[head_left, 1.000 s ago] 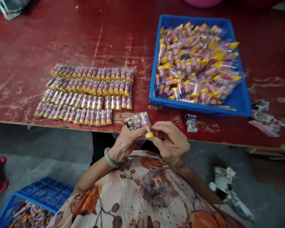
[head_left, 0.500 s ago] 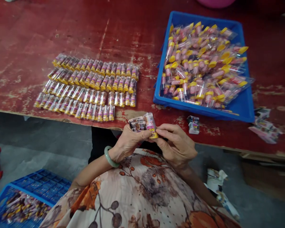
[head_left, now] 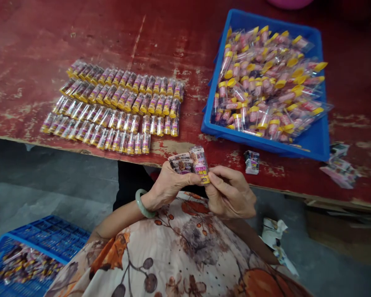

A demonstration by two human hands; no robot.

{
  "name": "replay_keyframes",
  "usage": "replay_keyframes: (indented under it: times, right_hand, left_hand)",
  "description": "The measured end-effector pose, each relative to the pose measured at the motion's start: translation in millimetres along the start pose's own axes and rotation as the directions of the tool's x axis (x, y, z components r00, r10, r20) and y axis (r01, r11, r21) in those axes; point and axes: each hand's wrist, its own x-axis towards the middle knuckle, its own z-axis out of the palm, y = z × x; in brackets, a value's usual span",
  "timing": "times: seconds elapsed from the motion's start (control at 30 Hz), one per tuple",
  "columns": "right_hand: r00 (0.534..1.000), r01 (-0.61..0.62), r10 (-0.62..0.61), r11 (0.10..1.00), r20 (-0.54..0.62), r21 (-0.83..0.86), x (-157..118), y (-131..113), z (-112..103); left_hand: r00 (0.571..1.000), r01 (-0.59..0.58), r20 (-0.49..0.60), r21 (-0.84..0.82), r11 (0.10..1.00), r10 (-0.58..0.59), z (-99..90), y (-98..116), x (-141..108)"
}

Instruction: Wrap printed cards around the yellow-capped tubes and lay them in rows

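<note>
Over a floral lap (head_left: 188, 251), left hand (head_left: 170, 185) (jade bangle (head_left: 144, 203) on the wrist) grips printed cards (head_left: 181, 163), right hand (head_left: 230, 194) pinches a yellow-capped tube (head_left: 199, 164) beside them; rows of tubes (head_left: 111, 103) and a blue tray (head_left: 266, 144) sit beyond on the red table (head_left: 24, 82).

We look down on two bare hands held close together above our lap. Our left forearm (head_left: 117, 218) slants in from the lower left, and our left hand (head_left: 168, 185) bends up from the wrist, its fingers curled and closed with the thumb lying across them. Our right forearm (head_left: 253, 241) rises from the lower right. Our right hand (head_left: 230, 194) sits just beside the left, thumb and forefinger pinched together, the remaining fingers curled beneath.
</note>
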Motion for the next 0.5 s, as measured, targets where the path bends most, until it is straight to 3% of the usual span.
replay_keyframes:
  times: [0.5]
  right_hand:
    - [0.999,0.048,-0.047,0.997,0.024,-0.059,-6.5,0.7,7.1]
  left_hand:
    - [0.999,-0.02,-0.03,-0.009,1.0,0.02,-5.4,-1.6,0.1]
